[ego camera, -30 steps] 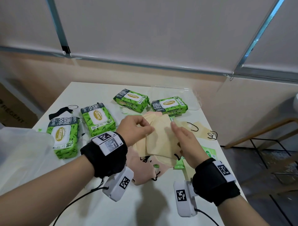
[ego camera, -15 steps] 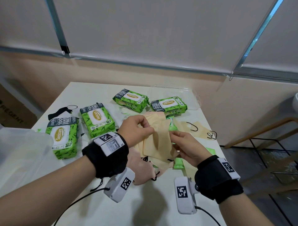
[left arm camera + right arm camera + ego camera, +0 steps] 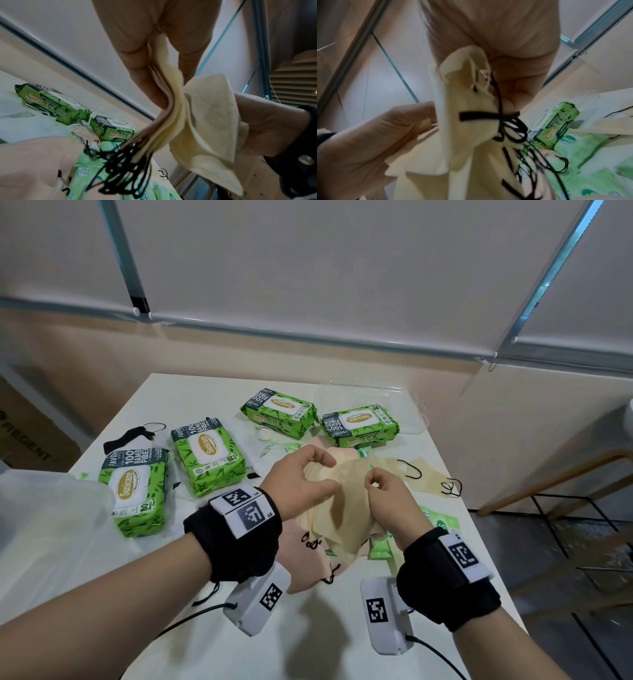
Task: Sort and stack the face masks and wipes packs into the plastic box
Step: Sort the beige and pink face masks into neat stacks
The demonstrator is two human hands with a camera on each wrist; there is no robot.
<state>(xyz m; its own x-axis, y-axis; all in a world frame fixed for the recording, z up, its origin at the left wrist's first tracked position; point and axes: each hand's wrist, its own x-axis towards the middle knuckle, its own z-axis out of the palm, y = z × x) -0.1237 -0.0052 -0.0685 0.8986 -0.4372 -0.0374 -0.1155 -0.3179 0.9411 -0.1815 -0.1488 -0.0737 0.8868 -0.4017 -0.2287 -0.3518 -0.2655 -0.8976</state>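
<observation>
My left hand [image 3: 308, 479] pinches a stack of beige face masks [image 3: 339, 508] above the table; the left wrist view shows the stack of masks [image 3: 173, 108] edge-on between thumb and fingers, black ear loops [image 3: 123, 169] dangling. My right hand [image 3: 383, 491] grips the outer mask [image 3: 462, 108] at its right edge. Several green wipes packs lie on the white table [image 3: 325, 635]: one [image 3: 135, 494] front left, one [image 3: 207, 455] beside it, two more [image 3: 279, 412] [image 3: 359, 424] farther back. The clear plastic box [image 3: 407, 409] sits at the back right.
More masks lie loose: pink ones [image 3: 308, 563] under my hands, a beige one [image 3: 431, 477] to the right, a black one [image 3: 128, 434] at far left. Small green wipes packs [image 3: 442, 520] lie by the right table edge. A clear plastic bag [image 3: 41, 525] sits at left.
Both hands have lifted the mask stack slightly and drawn closer together. My right hand went from lying flat on the masks to curling round the outer mask's edge.
</observation>
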